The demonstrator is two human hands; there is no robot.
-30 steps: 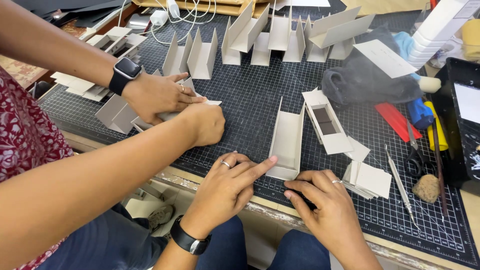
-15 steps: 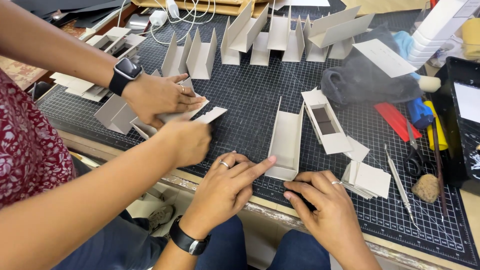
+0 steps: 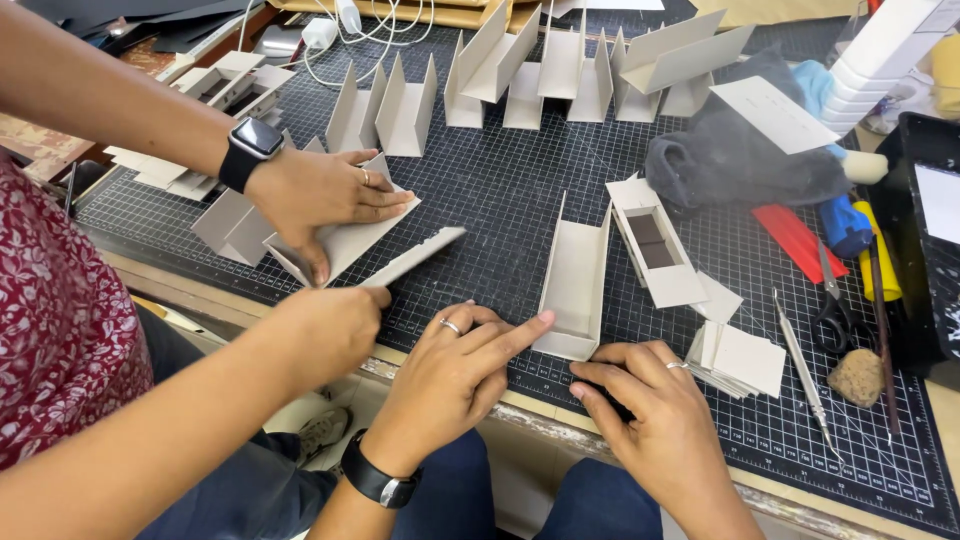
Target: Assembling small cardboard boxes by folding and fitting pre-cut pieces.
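A grey cardboard U-shaped channel [image 3: 575,280] lies on the black cutting mat [image 3: 500,190] in front of me. My left hand [image 3: 450,375], with a ring and a black wristband, rests on the mat, its index fingertip touching the channel's near left corner. My right hand [image 3: 655,420] lies flat by the channel's near end, fingers bent on the mat, holding nothing. A co-worker on the left presses a folded grey card [image 3: 350,240] with one hand [image 3: 320,190] and holds a thin grey strip [image 3: 415,257] in the other hand [image 3: 320,330].
A windowed grey box piece [image 3: 655,245] and a stack of white cards [image 3: 740,360] lie right of the channel. Scissors [image 3: 830,310], a metal pick [image 3: 800,370], a red cutter [image 3: 795,240], a dark cloth [image 3: 740,160] and several folded card channels [image 3: 530,60] fill the mat.
The co-worker's near hand has drawn back from the folded card towards the table edge, lifting the thin strip. My own hands have hardly moved.
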